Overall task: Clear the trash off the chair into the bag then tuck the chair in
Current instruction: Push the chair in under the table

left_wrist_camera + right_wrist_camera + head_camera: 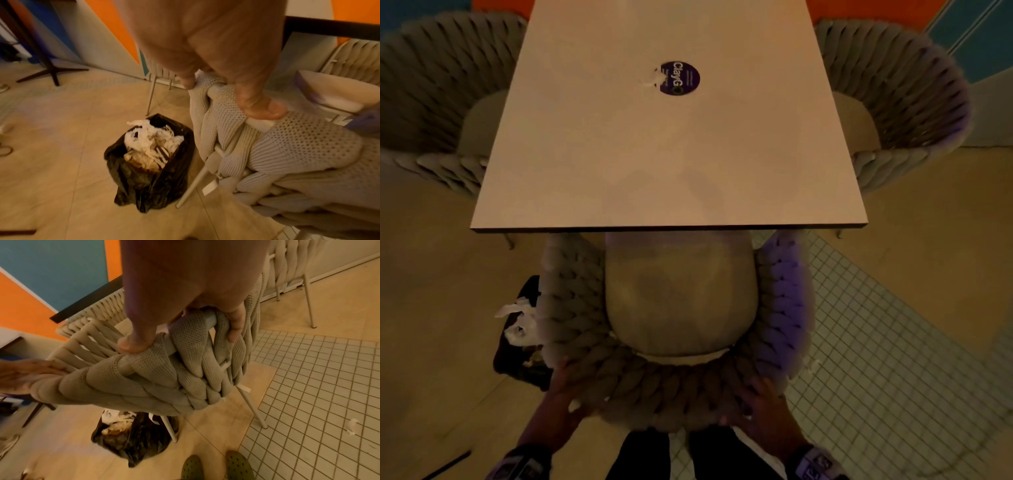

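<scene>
A grey chair (681, 294) with a thick braided back (664, 387) stands right before me, its bare seat cushion partly under the white table (619, 154). My left hand (566, 383) grips the back's left rim (224, 104) and my right hand (760, 401) grips its right rim (201, 331), thumbs curled over the braid. A black trash bag (150, 175) holding crumpled white and brown paper stands open on the floor just left of the chair (131, 439).
Two matching chairs (441, 102) (900, 102) flank the table. A purple round sticker (680, 78) and a white scrap (654, 79) lie on the tabletop. A small white scrap (352, 426) lies on the tiled floor right of the chair. My green shoes (216, 467) stand behind it.
</scene>
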A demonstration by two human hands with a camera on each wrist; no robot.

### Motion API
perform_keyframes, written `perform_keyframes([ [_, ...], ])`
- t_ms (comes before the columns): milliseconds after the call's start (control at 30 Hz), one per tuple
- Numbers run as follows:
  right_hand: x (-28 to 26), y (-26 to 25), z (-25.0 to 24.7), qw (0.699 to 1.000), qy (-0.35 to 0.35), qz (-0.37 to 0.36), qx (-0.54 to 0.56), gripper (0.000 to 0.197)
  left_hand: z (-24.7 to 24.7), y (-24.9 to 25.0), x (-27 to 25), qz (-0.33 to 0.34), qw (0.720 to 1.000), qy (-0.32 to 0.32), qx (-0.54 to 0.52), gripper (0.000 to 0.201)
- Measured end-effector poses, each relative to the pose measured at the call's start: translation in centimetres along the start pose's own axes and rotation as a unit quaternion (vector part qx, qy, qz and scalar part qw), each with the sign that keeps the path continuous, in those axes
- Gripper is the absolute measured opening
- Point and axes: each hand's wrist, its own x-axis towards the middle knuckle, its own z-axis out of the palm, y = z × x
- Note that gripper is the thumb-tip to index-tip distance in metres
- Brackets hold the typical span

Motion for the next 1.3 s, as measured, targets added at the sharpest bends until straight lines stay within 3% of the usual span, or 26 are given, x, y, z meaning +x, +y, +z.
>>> perform_keyframes([
  [33,0.1,-0.1,0.1,1.000,0.007,0.008,0.003,0.064,0.2,0.9,0.3,0.044,0.999,-0.004,-0.001,0.061],
  [100,0.4,0.0,0.1,1.000,0.006,0.012,0.001,0.068,-0.8,3.0,1.6,-0.009,1.000,-0.016,-0.006,0.067],
  [167,0.6,0.1,0.2,1.000,-0.015,0.012,0.004,0.072,-1.1,3.4,1.2,-0.015,0.999,-0.027,-0.012,0.057],
  [367,0.6,0.2,0.5,0.999,-0.029,0.027,-0.003,0.069,-0.2,0.5,1.8,0.051,0.997,0.012,0.053,0.086],
  [500,0.5,-0.4,0.2,0.999,-0.017,0.038,0.023,0.086,0.2,-0.9,2.2,0.048,0.997,0.034,0.045,0.065],
  [567,0.5,-0.6,0.0,0.998,-0.032,0.050,0.024,0.092,0.4,-1.7,2.3,0.061,0.996,0.037,0.054,0.065],
  [767,0.5,-0.7,-0.2,0.997,-0.040,0.055,0.024,0.094,0.5,-1.0,2.2,0.090,0.993,0.065,0.047,0.100],
  [900,0.6,-0.8,-0.2,0.997,-0.054,0.058,0.016,0.099,0.5,-0.6,2.1,0.064,0.995,0.061,0.055,0.085],
  [1033,0.7,-1.0,-0.5,0.996,-0.059,0.061,0.025,0.103,0.5,-0.8,2.0,0.096,0.992,0.052,0.065,0.095],
  [1167,0.7,-1.2,-0.7,0.997,-0.052,0.054,0.035,0.101,0.3,0.0,2.0,0.055,0.996,0.046,0.061,0.063],
  [1300,0.5,-1.6,-1.0,0.998,-0.034,0.041,0.033,0.103,0.4,-0.2,2.1,0.070,0.995,0.052,0.055,0.055],
])
